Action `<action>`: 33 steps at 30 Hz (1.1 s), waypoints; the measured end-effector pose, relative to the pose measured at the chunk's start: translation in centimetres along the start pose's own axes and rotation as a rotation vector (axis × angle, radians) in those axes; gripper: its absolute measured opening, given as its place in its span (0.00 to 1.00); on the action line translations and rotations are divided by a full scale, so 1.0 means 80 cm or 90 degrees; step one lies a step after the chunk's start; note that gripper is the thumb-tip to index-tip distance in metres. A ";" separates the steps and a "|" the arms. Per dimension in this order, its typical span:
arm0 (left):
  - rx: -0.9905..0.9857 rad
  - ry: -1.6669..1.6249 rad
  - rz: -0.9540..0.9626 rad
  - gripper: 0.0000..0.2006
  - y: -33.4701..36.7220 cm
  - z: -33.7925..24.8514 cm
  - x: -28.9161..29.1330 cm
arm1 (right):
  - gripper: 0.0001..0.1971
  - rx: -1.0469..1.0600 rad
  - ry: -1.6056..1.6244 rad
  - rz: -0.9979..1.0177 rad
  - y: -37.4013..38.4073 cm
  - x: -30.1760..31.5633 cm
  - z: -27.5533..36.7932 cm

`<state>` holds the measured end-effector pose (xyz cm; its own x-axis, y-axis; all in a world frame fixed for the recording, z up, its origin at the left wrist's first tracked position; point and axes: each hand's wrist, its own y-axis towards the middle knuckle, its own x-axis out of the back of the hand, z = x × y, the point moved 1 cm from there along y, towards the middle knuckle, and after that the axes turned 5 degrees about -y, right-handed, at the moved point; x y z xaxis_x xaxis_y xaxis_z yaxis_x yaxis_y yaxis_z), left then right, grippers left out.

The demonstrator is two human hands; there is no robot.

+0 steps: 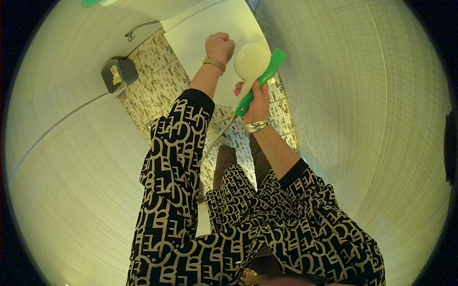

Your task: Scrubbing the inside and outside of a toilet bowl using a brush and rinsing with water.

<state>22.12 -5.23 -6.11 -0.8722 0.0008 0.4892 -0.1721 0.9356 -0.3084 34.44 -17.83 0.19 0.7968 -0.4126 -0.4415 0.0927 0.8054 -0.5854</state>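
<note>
My right hand [258,102] is closed around two things at once. One is a white round-headed hand shower [253,61], its pale hose [220,134] trailing down toward my legs. Pressed alongside it is a long green plastic handle [273,66], slanting up to the right; what tool it belongs to is not clear. My left hand [219,46] is a fist just left of the shower head, over a smooth white fixture [193,31]. Anything inside that fist is hidden.
Mosaic tiles [157,64] cover the floor. A dark grey bin [129,71] with crumpled pale paper stands at the left. Above it a metal tap-like fitting [131,34] sticks out. Pale tiled walls [343,95] close in on both sides, and something green [90,3] shows at the upper left.
</note>
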 end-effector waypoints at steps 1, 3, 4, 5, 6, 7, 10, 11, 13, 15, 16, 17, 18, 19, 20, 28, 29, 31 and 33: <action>0.001 0.003 -0.002 0.05 0.002 0.004 -0.002 | 0.11 -0.002 0.002 0.002 0.000 -0.002 0.000; -0.210 0.016 -0.141 0.07 0.001 -0.004 -0.012 | 0.11 -0.014 0.026 -0.006 0.002 0.001 0.003; -0.210 0.013 -0.140 0.07 -0.001 -0.010 -0.019 | 0.11 -0.011 0.024 -0.008 0.004 0.005 0.006; -0.159 -0.063 -0.122 0.11 -0.003 -0.015 -0.024 | 0.11 -0.006 0.015 -0.004 0.006 0.008 0.008; -0.107 -0.135 -0.105 0.14 -0.004 -0.017 -0.025 | 0.11 -0.004 0.009 0.002 0.007 0.008 0.010; -0.107 -0.133 -0.106 0.14 -0.003 -0.020 -0.023 | 0.11 -0.005 0.009 0.004 0.007 0.007 0.010; -0.056 -0.124 -0.064 0.21 -0.003 -0.034 -0.018 | 0.11 0.004 0.025 -0.005 0.009 0.003 0.019; -0.024 -0.141 -0.027 0.24 -0.004 -0.046 -0.021 | 0.11 0.024 0.036 -0.030 0.012 0.004 0.026; 0.007 -0.149 0.002 0.28 -0.004 -0.057 -0.021 | 0.11 0.040 0.054 -0.047 0.014 0.001 0.031; 0.155 -0.368 0.061 0.28 -0.002 -0.065 -0.023 | 0.11 0.041 0.053 -0.030 0.017 -0.001 0.039; 0.155 -0.367 0.059 0.28 -0.002 -0.069 -0.024 | 0.11 0.039 0.054 -0.029 0.017 -0.004 0.041; 0.153 -0.414 0.078 0.28 -0.002 -0.074 -0.025 | 0.11 0.053 0.051 -0.037 0.016 -0.006 0.043; 0.150 -0.463 0.101 0.28 -0.001 -0.081 -0.030 | 0.11 0.069 0.047 -0.048 0.018 -0.004 0.047; 0.149 -0.464 0.102 0.28 -0.001 -0.088 -0.034 | 0.11 0.071 0.046 -0.049 0.018 -0.002 0.050; 0.135 -0.462 0.112 0.26 -0.002 -0.095 -0.039 | 0.11 0.081 0.029 -0.045 0.018 0.001 0.054; -0.045 -0.467 0.112 0.10 0.012 -0.077 -0.052 | 0.12 0.091 -0.004 0.000 0.005 -0.012 0.056; -0.132 -0.363 -0.009 0.08 0.013 -0.071 -0.049 | 0.12 0.090 0.001 0.011 0.003 -0.015 0.055; -0.216 -0.264 -0.122 0.06 0.012 -0.074 -0.051 | 0.12 0.094 0.002 0.014 0.005 -0.010 0.057; -0.136 -0.217 -0.058 0.06 0.012 -0.070 -0.051 | 0.12 0.097 0.020 0.022 0.007 -0.008 0.057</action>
<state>28.05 -2.33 -3.87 -0.9658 -0.1681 0.1974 -0.1872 0.9789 -0.0824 36.72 -15.17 3.25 0.7820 -0.3945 -0.4826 0.1567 0.8738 -0.4604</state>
